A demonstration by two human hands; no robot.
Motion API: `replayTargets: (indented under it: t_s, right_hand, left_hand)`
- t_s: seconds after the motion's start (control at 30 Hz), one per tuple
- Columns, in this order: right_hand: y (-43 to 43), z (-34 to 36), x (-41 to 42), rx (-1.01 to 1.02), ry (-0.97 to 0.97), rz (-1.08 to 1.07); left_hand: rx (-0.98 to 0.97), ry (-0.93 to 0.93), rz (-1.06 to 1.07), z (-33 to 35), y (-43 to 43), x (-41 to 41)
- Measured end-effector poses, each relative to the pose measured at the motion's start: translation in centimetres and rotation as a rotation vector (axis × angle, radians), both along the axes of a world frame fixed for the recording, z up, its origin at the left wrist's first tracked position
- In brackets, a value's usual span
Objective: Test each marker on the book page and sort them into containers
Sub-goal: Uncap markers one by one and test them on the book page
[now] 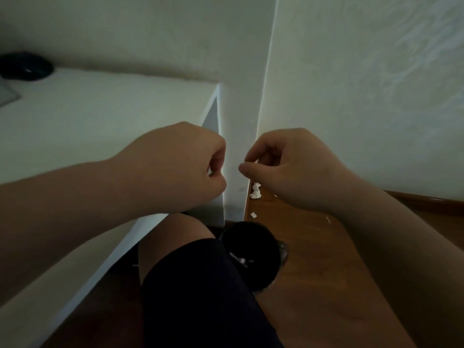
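While we look down past the worktop edge, no marker, book or sorting container shows anywhere, so we cannot judge how many are tested or sorted. Our left hand is curled into a loose fist with nothing visible in it. Our right hand pinches thumb to forefinger, perhaps on a tiny white scrap, though the dim view leaves that unsure. Paper bits lie on the wooden floor beside a dark bin.
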State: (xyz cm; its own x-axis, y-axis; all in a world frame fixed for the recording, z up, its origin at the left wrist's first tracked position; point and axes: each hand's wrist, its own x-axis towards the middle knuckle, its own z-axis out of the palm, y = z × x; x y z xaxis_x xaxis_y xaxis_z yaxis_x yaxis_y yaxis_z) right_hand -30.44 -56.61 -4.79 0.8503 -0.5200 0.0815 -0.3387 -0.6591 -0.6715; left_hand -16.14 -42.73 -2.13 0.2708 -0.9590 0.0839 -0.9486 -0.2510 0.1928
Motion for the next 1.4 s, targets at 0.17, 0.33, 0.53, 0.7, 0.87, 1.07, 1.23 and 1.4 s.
replayTargets:
  t_s: [0.17,0.33,0.53,0.7,0.87,1.07,1.23,1.4]
  right_hand:
    - [2.9,2.1,3.2,0.033,-0.088,0.144]
    - [7.5,4.2,9.0,-0.001,-0.142,0.289]
    - [17.2,6.5,17.6,-0.039,-0.146,0.558]
    - [26.9,7.7,26.4,-0.21,-0.067,0.777]
    - [33.8,6.7,34.2,-0.461,-0.081,0.741]
    - [35.8,6.1,39.1,-0.666,0.073,0.655]
    - [35.7,6.9,40.2,-0.742,0.205,0.666]
    - [35.8,7.8,40.6,-0.872,0.294,0.711]
  left_hand:
    - [-0.039,-0.04,0.062,2.5,4.0,2.1]
    - [-0.187,-0.112,0.302,5.2,13.8,6.9]
    - [-0.066,-0.078,0.784,6.0,27.7,11.8]
    - [-0.046,-0.093,1.004,4.1,35.3,14.6]
    - [-0.282,-0.103,1.154,1.1,39.2,17.2]
    - [-0.361,-0.024,1.069,0.5,39.7,18.8]
    - [-0.343,-0.008,1.002,0.5,39.4,18.9]
    - [-0.345,-0.021,0.991,0.3,39.4,18.7]
